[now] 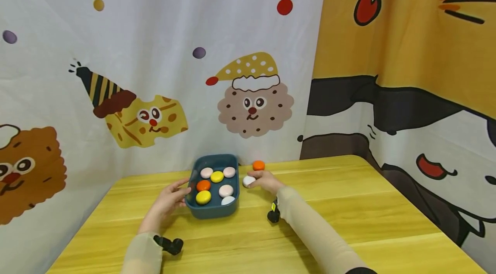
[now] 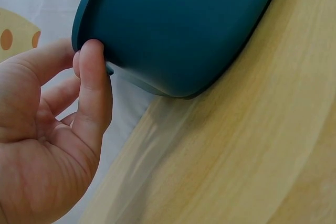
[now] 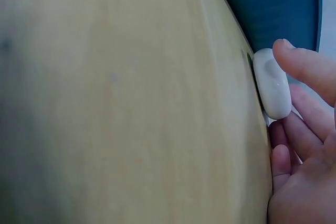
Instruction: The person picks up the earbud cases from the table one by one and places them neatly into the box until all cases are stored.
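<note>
A dark blue rectangular tub stands on the table, with several smooth rounded discs in it, pale pink, white, yellow and orange. At its left side my left hand holds the rim between thumb and fingers, seen close up against the tub's wall in the left wrist view. Just right of the tub, my right hand pinches a white rounded disc low over the tabletop, thumb on one face and fingers at the other. Behind that hand lies an orange disc.
The wood-patterned table runs back to a white cartoon curtain close behind the tub. A yellow, black and white printed curtain hangs along the right. Each wrist wears a black camera mount.
</note>
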Motion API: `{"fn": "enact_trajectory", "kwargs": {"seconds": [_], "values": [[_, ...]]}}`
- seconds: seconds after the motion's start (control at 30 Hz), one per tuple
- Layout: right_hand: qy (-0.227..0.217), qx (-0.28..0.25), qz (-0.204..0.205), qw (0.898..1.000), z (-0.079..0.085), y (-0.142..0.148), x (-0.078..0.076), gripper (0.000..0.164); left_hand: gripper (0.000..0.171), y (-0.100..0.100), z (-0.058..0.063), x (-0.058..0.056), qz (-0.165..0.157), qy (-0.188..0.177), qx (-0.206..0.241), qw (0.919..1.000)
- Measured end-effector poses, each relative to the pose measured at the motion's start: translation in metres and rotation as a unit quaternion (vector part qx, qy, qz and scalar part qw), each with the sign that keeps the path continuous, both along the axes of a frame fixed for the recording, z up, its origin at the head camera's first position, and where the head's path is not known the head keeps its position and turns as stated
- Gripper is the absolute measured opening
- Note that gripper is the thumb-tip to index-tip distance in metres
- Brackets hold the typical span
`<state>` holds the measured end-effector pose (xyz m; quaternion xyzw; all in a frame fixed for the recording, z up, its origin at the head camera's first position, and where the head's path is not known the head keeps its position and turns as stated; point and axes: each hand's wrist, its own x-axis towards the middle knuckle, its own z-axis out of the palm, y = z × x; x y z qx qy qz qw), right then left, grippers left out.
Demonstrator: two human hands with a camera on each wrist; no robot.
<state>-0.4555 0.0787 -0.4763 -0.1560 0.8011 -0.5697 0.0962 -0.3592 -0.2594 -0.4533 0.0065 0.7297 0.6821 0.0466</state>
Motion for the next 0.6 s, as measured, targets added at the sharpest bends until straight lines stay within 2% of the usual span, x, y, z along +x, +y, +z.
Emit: {"fn": "enact_trajectory", "kwargs": {"seconds": [0.37, 0.47, 0.6], "values": [[0.009, 0.000, -0.008, 1.000, 0.0016, -0.0030, 0.0000, 0.057, 0.058, -0.0001, 0.0007, 0.0012, 0.001, 0.001, 0.013, 0.9999], [0.034, -0.010, 0.007, 0.999, -0.0023, 0.0002, -0.0025, 0.055, 0.058, 0.0003, -0.0014, 0.0003, 0.008, 0.001, 0.010, 0.9999], [0.046, 0.001, -0.003, 0.999, -0.0033, -0.0005, -0.0036, 0.052, 0.057, 0.0012, -0.0027, -0.0012, 0.017, -0.001, 0.006, 0.9998]]}}
